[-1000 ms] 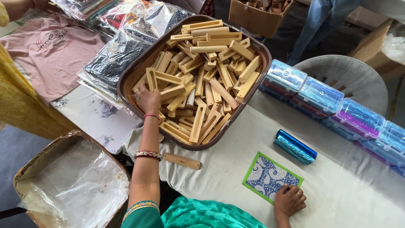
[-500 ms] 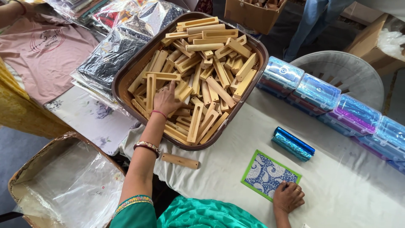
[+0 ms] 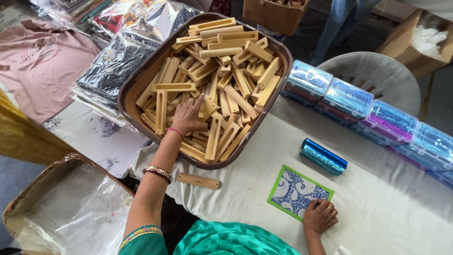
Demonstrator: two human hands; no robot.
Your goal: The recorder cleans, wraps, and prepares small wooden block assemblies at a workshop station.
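Note:
My left hand [image 3: 188, 115] reaches into a brown tray [image 3: 137, 87] piled with several slotted wooden pieces [image 3: 226, 71], fingers spread over the pile and closing around one piece; whether it is lifted I cannot tell. My right hand [image 3: 320, 216] rests palm-down on the near corner of a green-edged card with a blue and white pattern [image 3: 297, 191], lying flat on the white cloth [image 3: 387, 208]. One loose wooden piece [image 3: 198, 181] lies on the cloth just in front of the tray. A shiny blue foil roll [image 3: 323, 156] lies beyond the card.
A row of clear plastic boxes [image 3: 363, 106] runs along the cloth's far right side. Packed fabrics in clear bags [image 3: 113, 61] lie left of the tray. A cardboard box lined with plastic [image 3: 61, 212] sits low at the left. A white plastic chair [image 3: 377, 75] stands behind.
My left hand has moved from the tray's near-left edge deeper toward the middle of the wooden pile. My right hand has stayed on the card's corner.

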